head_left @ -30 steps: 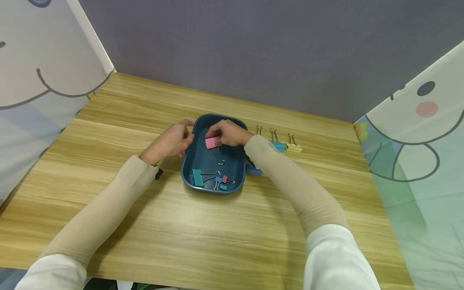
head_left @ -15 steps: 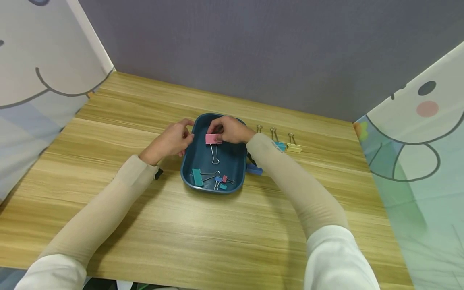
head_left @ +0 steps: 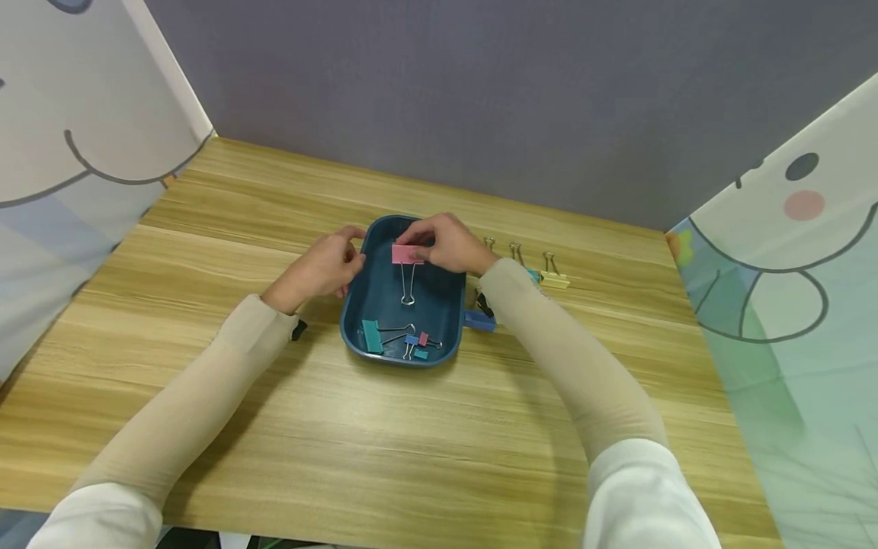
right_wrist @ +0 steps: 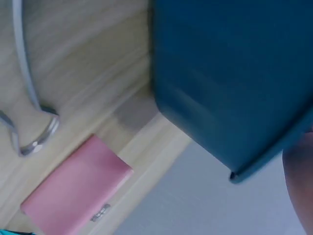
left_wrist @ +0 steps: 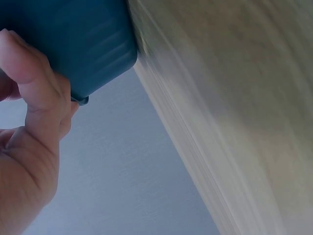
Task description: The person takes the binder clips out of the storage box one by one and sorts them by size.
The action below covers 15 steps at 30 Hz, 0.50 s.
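My right hand [head_left: 449, 244] pinches a large pink binder clip [head_left: 405, 255] by its body, above the dark blue tray [head_left: 348, 305]. The clip's wire handle [head_left: 408, 297] points toward me. Its fingers overlap the far right part of the tray. Inside, at the near end, lie a large teal binder clip [head_left: 372, 336] and small blue [head_left: 411, 340], pink [head_left: 423, 338] and teal [head_left: 421, 354] ones. My left hand [head_left: 318, 267] rests at the tray's left rim with loosely bent fingers; in the left wrist view they overlap the tray's outer wall [left_wrist: 98, 58].
Right of the tray lie a blue binder clip [head_left: 479, 320], a black one [head_left: 485, 303], a yellow one [head_left: 555, 280] and a teal one [head_left: 533, 275]. The right wrist view shows another pink binder clip [right_wrist: 78, 186] on the table. A grey wall [head_left: 439, 99] stands behind.
My right hand has moved up and right with the pink binder clip, which has turned so its handle points straight toward me. The left hand and tray have barely moved.
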### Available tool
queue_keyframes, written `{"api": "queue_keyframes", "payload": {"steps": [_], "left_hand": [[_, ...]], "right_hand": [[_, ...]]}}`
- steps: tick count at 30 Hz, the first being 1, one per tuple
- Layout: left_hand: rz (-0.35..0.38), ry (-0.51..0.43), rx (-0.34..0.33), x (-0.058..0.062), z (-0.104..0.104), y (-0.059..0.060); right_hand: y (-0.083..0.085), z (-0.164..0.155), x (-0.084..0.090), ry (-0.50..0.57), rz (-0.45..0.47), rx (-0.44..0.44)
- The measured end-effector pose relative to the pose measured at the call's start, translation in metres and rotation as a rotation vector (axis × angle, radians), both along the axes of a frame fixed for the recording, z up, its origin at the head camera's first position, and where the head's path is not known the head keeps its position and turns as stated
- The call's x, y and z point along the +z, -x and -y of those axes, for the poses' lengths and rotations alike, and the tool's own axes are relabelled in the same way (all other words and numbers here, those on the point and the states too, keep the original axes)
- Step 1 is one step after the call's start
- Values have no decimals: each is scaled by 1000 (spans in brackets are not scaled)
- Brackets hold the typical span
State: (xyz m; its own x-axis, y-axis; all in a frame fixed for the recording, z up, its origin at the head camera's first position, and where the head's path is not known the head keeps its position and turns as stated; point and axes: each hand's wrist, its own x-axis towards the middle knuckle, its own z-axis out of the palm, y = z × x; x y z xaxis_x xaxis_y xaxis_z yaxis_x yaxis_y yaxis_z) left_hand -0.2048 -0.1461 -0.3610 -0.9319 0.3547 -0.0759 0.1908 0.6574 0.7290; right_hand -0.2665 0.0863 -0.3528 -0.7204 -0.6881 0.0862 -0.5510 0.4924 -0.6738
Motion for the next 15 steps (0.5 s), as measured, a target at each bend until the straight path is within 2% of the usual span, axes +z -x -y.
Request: {"api": "queue_keyframes", "payload": {"steps": [7, 15], "left_hand": [[-12, 1, -2, -1, 0, 1], [-5, 12, 3, 0, 2, 1]], "right_hand": [[-6, -13, 15, 108, -22, -82], [-6, -24, 20, 144, -100, -44]]}}
